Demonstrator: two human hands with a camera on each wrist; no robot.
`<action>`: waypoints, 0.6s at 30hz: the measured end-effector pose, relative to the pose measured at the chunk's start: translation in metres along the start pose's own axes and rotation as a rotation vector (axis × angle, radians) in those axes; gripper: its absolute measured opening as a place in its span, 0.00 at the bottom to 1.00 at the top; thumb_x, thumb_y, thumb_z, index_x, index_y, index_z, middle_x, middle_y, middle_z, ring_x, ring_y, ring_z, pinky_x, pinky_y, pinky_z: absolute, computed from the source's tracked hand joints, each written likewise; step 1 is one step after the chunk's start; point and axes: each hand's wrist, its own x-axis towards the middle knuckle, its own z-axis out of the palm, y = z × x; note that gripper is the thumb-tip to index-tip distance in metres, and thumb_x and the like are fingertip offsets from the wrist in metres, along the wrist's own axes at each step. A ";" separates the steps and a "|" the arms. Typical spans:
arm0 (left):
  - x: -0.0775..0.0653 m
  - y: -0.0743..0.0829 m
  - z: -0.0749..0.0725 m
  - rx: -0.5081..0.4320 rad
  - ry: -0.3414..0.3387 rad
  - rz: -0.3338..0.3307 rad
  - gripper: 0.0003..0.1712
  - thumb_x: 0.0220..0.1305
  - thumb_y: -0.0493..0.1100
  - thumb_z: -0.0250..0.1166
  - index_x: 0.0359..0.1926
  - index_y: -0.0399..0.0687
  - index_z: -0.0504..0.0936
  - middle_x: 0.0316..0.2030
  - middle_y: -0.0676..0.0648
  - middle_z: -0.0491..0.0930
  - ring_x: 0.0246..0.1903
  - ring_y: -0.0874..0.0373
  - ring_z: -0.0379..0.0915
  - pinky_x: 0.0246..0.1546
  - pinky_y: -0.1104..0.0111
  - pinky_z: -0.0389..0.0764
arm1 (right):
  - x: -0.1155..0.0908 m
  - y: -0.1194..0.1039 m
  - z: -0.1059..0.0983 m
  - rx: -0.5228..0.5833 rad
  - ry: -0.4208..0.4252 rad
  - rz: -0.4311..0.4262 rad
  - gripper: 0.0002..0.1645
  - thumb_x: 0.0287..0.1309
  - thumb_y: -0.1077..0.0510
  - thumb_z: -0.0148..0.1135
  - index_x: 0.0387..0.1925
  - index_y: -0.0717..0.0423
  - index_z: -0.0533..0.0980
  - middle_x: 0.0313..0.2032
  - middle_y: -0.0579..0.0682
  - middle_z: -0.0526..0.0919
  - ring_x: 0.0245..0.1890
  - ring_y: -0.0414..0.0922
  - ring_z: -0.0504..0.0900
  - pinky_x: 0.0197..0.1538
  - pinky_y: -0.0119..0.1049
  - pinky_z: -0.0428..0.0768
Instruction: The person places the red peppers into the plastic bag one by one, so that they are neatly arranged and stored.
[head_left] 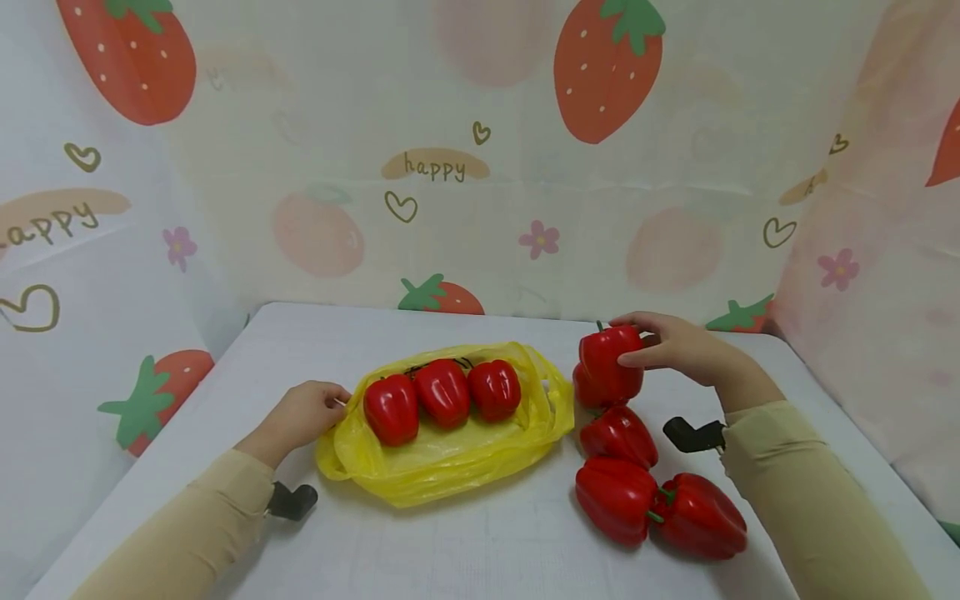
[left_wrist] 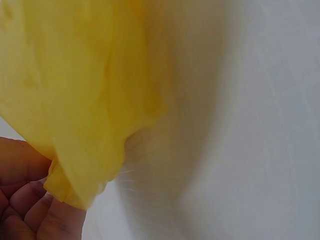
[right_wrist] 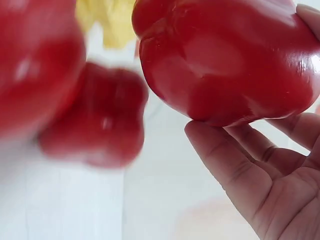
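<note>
Bagging appears to be the step in hand; the next move likely calls for taking the stem-up pepper [head_left: 611, 365] left, over the yellow bag [head_left: 442, 479]. Nearest, glossy, lobed loose peppers [head_left: 615, 500] lie on the white surface [head_left: 450, 550], nearer than the right fingers [right_wrist: 220, 162]. Farther, the left fingers [left_wrist: 22, 160] pinch the bag's thin, crinkled edge, three peppers [head_left: 442, 392] inside. Farthest, the right fingers clamp the smooth stem-up pepper.
</note>
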 end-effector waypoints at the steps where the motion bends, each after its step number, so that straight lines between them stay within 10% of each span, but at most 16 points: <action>1: 0.000 0.000 0.000 0.000 0.000 -0.001 0.14 0.61 0.38 0.55 0.47 0.39 0.78 0.40 0.42 0.78 0.35 0.53 0.71 0.40 0.60 0.78 | 0.003 -0.004 0.003 -0.003 -0.006 -0.005 0.38 0.48 0.49 0.66 0.60 0.52 0.62 0.53 0.57 0.70 0.49 0.54 0.74 0.48 0.48 0.77; 18: 0.001 -0.002 0.001 -0.006 0.004 -0.004 0.14 0.61 0.38 0.55 0.47 0.40 0.78 0.39 0.43 0.78 0.34 0.54 0.71 0.40 0.61 0.79 | 0.039 -0.065 0.068 -0.142 -0.062 -0.048 0.41 0.42 0.42 0.68 0.60 0.42 0.64 0.51 0.47 0.73 0.49 0.48 0.72 0.49 0.47 0.75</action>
